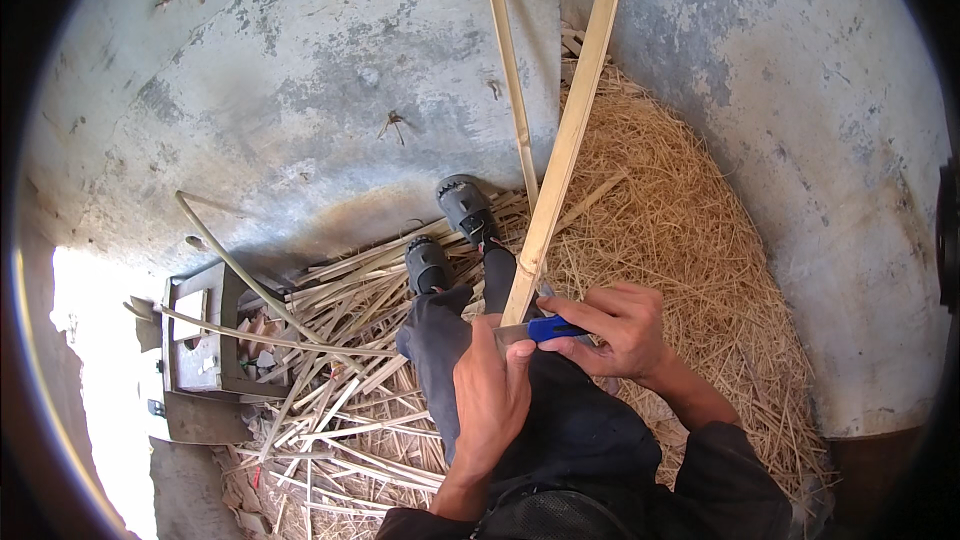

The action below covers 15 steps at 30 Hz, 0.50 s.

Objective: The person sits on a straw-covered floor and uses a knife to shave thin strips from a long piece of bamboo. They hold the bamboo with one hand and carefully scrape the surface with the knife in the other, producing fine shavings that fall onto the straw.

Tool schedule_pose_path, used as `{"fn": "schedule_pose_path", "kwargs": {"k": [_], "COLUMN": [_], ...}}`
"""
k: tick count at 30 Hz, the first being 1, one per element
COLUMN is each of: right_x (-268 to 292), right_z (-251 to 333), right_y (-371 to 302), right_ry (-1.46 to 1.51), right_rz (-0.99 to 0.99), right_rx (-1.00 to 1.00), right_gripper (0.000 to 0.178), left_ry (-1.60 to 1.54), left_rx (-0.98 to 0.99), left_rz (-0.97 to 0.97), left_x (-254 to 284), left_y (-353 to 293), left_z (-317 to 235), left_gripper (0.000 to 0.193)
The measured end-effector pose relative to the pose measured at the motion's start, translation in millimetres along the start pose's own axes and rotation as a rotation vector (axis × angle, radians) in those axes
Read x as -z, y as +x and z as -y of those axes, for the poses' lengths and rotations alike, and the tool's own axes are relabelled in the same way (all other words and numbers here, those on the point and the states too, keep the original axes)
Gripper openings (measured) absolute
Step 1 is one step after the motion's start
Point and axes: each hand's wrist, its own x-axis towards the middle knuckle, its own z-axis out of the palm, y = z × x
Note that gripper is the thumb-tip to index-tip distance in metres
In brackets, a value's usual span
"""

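Note:
A long pale bamboo strip point(568, 145) slants down from the top toward my lap. Its near end reaches my left hand point(488, 395), whose fingers and thumb are closed around it, partly hiding that end. My right hand point(625, 335) grips a knife by its blue handle point(556, 328). The knife's short metal blade point(511, 335) lies across the strip's near end, close to my left thumb. My dark-trousered legs stretch out beneath both hands.
Cut strips point(350, 420) litter the floor at left. A heap of fine shavings point(680, 200) fills the right. A thinner strip point(512, 70) leans on the worn wall point(330, 70). An open wooden box point(200, 340) stands at left, near my grey shoes point(465, 205).

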Motion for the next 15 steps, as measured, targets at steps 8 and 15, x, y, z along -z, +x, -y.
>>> {"fn": "schedule_pose_path", "kwargs": {"k": [8,15], "right_x": [0,-1], "right_z": [-3,-23], "right_y": [2,5], "right_ry": [-0.019,-0.054], "right_rz": [-0.018,-0.084], "right_rx": [-0.047,-0.056], "right_gripper": [0.039,0.038], "left_ry": [0.065,0.083], "left_rx": [0.022,0.038], "left_rz": [0.001,0.031], "left_x": [-4,-4], "left_y": [-1,-4], "left_z": [11,13], "left_gripper": [0.038,0.031]}}
